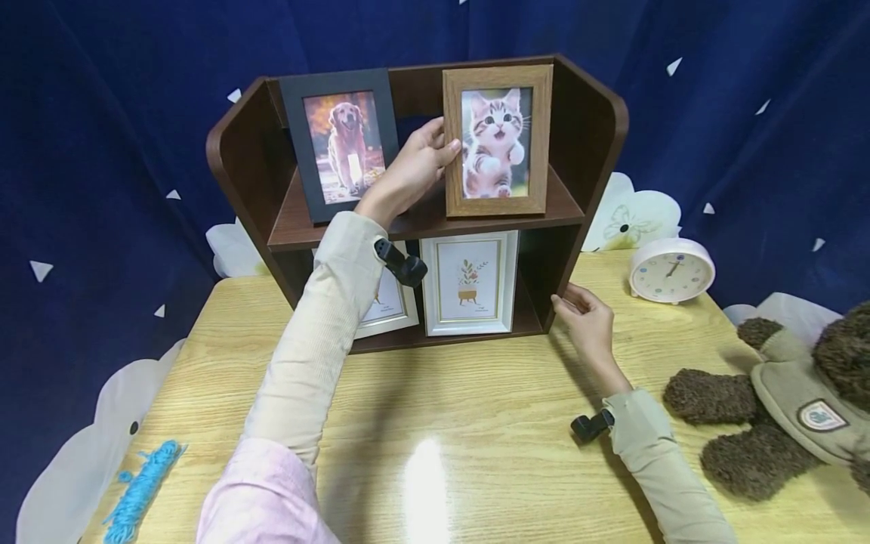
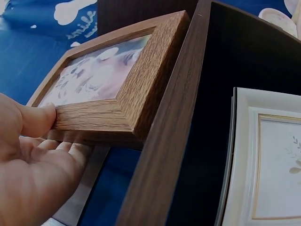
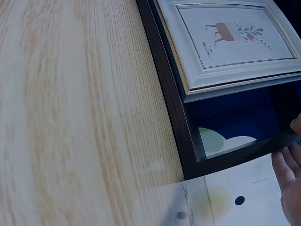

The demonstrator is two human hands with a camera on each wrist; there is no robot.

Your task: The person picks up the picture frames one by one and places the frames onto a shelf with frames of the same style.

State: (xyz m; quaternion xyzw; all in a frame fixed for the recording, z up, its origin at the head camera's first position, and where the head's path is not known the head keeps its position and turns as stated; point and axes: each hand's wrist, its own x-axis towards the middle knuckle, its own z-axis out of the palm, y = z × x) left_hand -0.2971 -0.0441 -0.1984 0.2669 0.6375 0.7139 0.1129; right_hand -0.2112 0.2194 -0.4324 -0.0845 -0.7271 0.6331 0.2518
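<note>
My left hand (image 1: 419, 160) pinches the left edge of a brown wooden photo frame (image 1: 498, 208) with a kitten picture. In the left wrist view the thumb (image 2: 37, 121) lies on its front, the fingers behind. This frame stands on the upper level of a dark brown two-level shelf (image 1: 591, 125). To its left a dark photo frame (image 1: 303, 128) with a dog picture leans back. Low on the right, my right hand (image 1: 587, 325) grips the shelf's side panel (image 3: 235, 157) between thumb and fingers. Below are a white photo frame (image 1: 469, 330) and a cream photo frame (image 1: 387, 326), partly hidden by my left arm.
The shelf stands on a light wooden table (image 1: 503, 423). Right of it are a round white clock (image 1: 673, 270) and a brown teddy bear (image 1: 782, 408). A bundle of blue cord (image 1: 143, 491) lies at the front left. A blue curtain (image 1: 136, 113) hangs behind.
</note>
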